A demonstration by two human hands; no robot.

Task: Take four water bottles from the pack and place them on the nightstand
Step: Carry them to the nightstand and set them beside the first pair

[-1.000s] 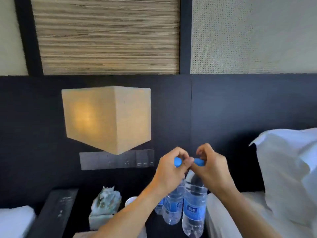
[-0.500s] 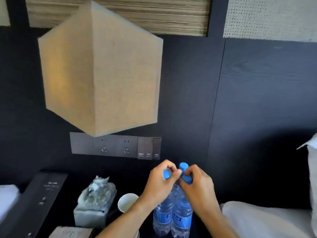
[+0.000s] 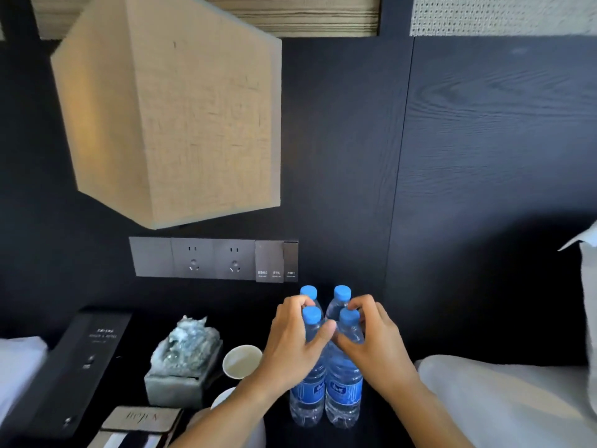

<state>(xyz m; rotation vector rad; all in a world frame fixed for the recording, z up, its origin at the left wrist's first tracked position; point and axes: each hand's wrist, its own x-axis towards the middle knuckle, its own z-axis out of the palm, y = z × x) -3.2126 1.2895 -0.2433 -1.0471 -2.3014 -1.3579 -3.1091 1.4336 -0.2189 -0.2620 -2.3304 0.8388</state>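
Observation:
Several clear water bottles [image 3: 342, 389] with blue caps and blue labels stand close together, upright, on the dark nightstand [image 3: 252, 328]. My left hand [image 3: 290, 341] curls around the necks of the left pair, its thumb pressed between the front two. From the other side, my right hand [image 3: 374, 337] wraps the necks of the right pair, fingers hooked just under the front cap. The bottle bases look to be resting on the nightstand top. No pack is in view.
A square fabric lamp shade [image 3: 174, 118] hangs above the nightstand's left part. Beside the bottles are a paper cup [image 3: 242, 362], a grey tissue box [image 3: 181, 370], a black box [image 3: 74, 360] and a booklet [image 3: 142, 421]. A socket panel [image 3: 213, 258] is on the wall. White bedding [image 3: 504, 399] lies right.
The bottles have come down from mid-air to the nightstand top. My hands slid from the caps to the necks, and my view moved closer and lower.

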